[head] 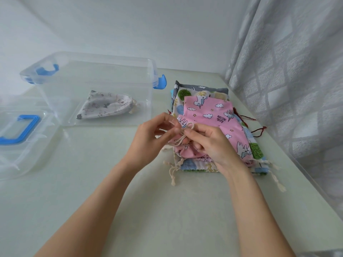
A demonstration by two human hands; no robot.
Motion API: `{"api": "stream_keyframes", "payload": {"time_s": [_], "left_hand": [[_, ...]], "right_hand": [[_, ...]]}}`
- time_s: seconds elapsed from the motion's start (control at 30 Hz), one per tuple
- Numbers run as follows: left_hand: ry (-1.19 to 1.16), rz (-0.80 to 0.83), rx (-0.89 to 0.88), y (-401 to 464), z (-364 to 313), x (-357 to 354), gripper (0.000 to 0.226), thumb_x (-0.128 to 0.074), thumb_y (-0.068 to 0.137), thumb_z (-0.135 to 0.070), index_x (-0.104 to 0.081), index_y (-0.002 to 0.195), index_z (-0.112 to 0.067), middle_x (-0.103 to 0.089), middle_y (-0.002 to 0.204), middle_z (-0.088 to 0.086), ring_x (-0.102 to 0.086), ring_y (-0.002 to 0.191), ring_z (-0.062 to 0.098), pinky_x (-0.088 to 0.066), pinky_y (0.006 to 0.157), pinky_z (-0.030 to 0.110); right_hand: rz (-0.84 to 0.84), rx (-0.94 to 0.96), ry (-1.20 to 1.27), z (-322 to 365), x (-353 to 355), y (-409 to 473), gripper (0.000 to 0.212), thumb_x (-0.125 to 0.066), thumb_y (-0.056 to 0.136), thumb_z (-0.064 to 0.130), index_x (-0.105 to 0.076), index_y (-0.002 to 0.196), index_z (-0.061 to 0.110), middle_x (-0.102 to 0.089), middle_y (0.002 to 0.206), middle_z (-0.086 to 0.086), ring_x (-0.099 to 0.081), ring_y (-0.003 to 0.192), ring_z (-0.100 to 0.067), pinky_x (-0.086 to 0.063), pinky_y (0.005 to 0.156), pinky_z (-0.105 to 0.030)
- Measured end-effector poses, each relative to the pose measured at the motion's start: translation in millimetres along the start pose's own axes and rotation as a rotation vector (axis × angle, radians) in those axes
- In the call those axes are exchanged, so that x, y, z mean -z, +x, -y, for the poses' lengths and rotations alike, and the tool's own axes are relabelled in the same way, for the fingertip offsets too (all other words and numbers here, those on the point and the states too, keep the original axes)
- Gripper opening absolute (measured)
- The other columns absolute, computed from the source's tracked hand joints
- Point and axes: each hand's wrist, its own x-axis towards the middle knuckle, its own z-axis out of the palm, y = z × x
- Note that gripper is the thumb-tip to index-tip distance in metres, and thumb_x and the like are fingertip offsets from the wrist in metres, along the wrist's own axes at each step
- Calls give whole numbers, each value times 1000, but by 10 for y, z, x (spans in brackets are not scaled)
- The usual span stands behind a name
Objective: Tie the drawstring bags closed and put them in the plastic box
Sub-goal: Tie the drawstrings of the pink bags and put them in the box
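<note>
A pink unicorn-print drawstring bag [209, 112] lies on top of a stack of patterned bags [201, 91] at the table's right. Its mouth is gathered near me. My left hand [150, 140] and my right hand [209, 143] both pinch its beige drawstring [182, 135], which forms a loop between my fingertips. A clear plastic box [55, 86] with blue latches stands at the back left. Inside it lies one cream printed bag [108, 105], its mouth drawn shut.
The box's clear lid [24, 138] with a blue handle lies at the left edge. A grey patterned curtain [289, 75] hangs along the right side. Loose beige and dark red cords stick out from the stack. The pale table [115, 182] stretches toward me.
</note>
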Motion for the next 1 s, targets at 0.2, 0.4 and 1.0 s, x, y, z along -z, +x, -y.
{"api": "stream_keyframes", "payload": {"time_s": [0.2, 0.4, 1.0], "left_hand": [[-9, 65, 89, -3, 14, -26, 38, -81, 65, -9, -60, 94, -22, -66, 83, -3, -66, 68, 9, -54, 69, 18], [-36, 128, 123, -4, 47, -4, 28, -79, 66, -4, -63, 84, -19, -72, 71, -9, -67, 65, 7, -52, 68, 16], [-134, 58, 111, -2, -63, -42, 16, -70, 72, -10, -55, 73, -14, -60, 63, -6, -61, 62, 12, -49, 61, 19]], "right_hand": [[-24, -22, 1, -31, 15, -3, 21, -57, 91, 13, -65, 92, -6, -50, 52, 5, -32, 45, -5, -27, 40, -11], [95, -35, 69, 21, 56, -55, 14, -58, 88, 15, -61, 76, 9, -61, 60, 7, -41, 45, -3, -39, 44, -12], [-20, 206, -42, 37, 52, -60, 14, -69, 78, -2, -68, 79, 12, -66, 62, 10, -57, 55, 0, -45, 54, -11]]}}
